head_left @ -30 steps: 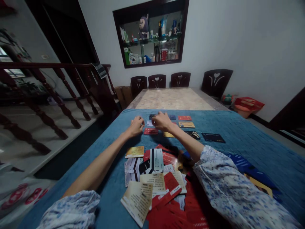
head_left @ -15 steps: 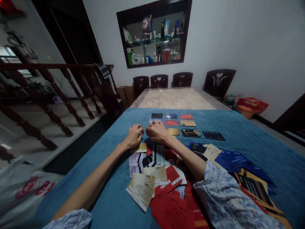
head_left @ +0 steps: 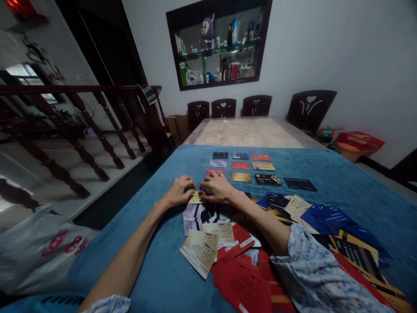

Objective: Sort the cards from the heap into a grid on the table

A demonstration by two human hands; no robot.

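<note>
My left hand (head_left: 180, 191) and my right hand (head_left: 217, 188) are close together at the top of a loose pile of cards. A yellow card (head_left: 196, 198) lies between them, with the curled fingertips of both hands at its edges. Just beyond my right hand a red card (head_left: 215, 173) begins the nearest row, followed by a gold card (head_left: 241, 177), a black card with a white pattern (head_left: 267, 180) and a dark card (head_left: 300, 184). Under my wrists are white-and-brown cards (head_left: 193, 217), beige cards (head_left: 202, 251) and red cards (head_left: 243, 280).
Two further rows hold more cards, among them a blue card (head_left: 240, 156) and an orange card (head_left: 263, 166). Right of my forearm are fanned blue cards (head_left: 329, 219) and black-and-gold cards (head_left: 356, 256). A blue cloth (head_left: 156, 261) covers the near table; chairs (head_left: 257, 105) stand behind.
Both hands have come back toward me from the left end of the nearest row to the yellow card. A red card there, covered before, now shows. The view has shifted slightly.
</note>
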